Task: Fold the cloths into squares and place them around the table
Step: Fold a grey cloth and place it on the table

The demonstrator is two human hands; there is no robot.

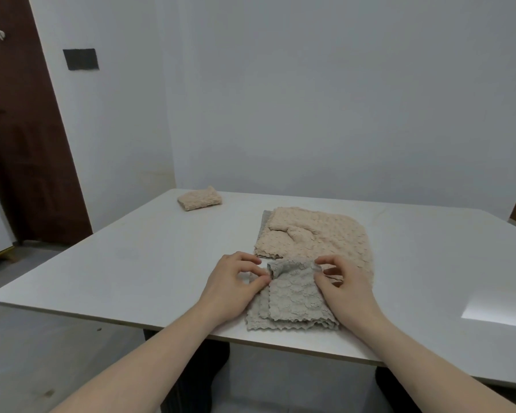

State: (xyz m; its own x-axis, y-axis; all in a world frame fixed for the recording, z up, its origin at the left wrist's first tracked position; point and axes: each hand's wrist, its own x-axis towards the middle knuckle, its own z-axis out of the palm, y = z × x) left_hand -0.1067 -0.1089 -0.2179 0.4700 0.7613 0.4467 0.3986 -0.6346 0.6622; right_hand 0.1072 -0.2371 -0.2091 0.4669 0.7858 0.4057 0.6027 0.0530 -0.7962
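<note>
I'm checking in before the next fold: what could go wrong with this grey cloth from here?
The grey cloth hangs at the table edge; a tug could slide it off. The left hand and right hand pinch uneven layers, so the square may skew. It touches the beige pile, which could drag.

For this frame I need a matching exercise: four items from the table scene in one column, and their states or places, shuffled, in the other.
Column one:
1. small beige textured cloth
2. large beige textured cloth
3. grey textured cloth
4. white table

Column two:
A. spread out, one corner turned over, mid-table
B. bears all three cloths
C. folded, at the far left corner
D. partly folded at the near edge, left hand and right hand pinching its far edge

Pairs: 1-C, 2-A, 3-D, 4-B
</note>
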